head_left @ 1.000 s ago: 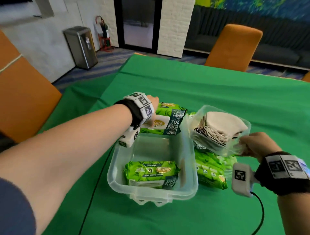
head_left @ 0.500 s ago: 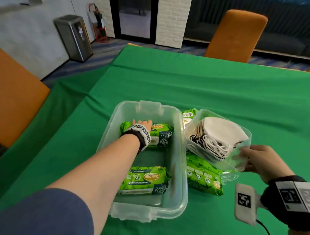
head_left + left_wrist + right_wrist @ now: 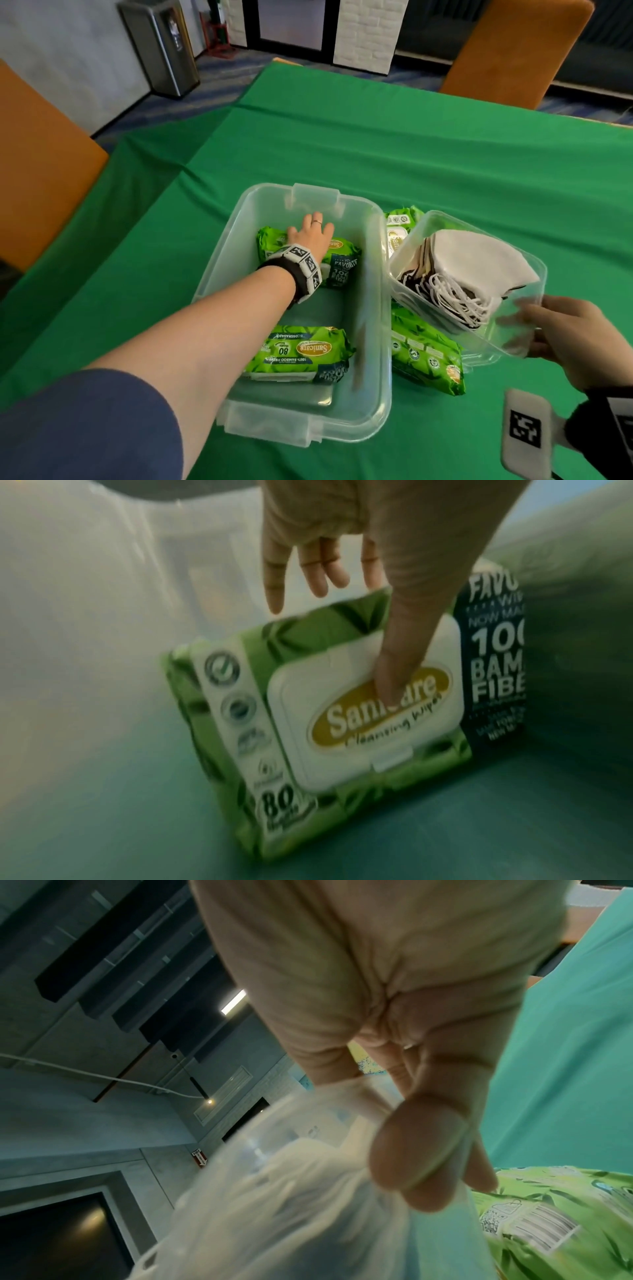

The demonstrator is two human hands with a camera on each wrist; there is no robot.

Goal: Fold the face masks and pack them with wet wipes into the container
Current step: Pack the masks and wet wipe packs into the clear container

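A large clear container [image 3: 239, 212] stands on the green table with two green wet wipes packs inside. My left hand [image 3: 310, 233] lies on the far pack [image 3: 342, 260]. In the left wrist view the thumb rests on that pack's white lid [image 3: 342, 723] and the fingers [image 3: 318, 580] reach straight past its far edge. The near pack [image 3: 301, 353] lies untouched. My right hand [image 3: 555, 329] pinches the near corner of a small clear container [image 3: 513, 342], tilted and full of folded white masks [image 3: 479, 267]. The right wrist view shows my thumb [image 3: 421, 1150] on its rim [image 3: 274, 1191].
Two more wipes packs [image 3: 428, 359] [image 3: 397, 226] lie on the cloth under and behind the small container. Orange chairs stand at the far right [image 3: 513, 51] and left [image 3: 34, 164]. A metal bin [image 3: 161, 44] sits on the floor. Bare green cloth [image 3: 411, 154] stretches beyond.
My left hand brought a wipes pack from beyond the large container into its far end and now rests flat on it. My right hand kept hold of the mask container.
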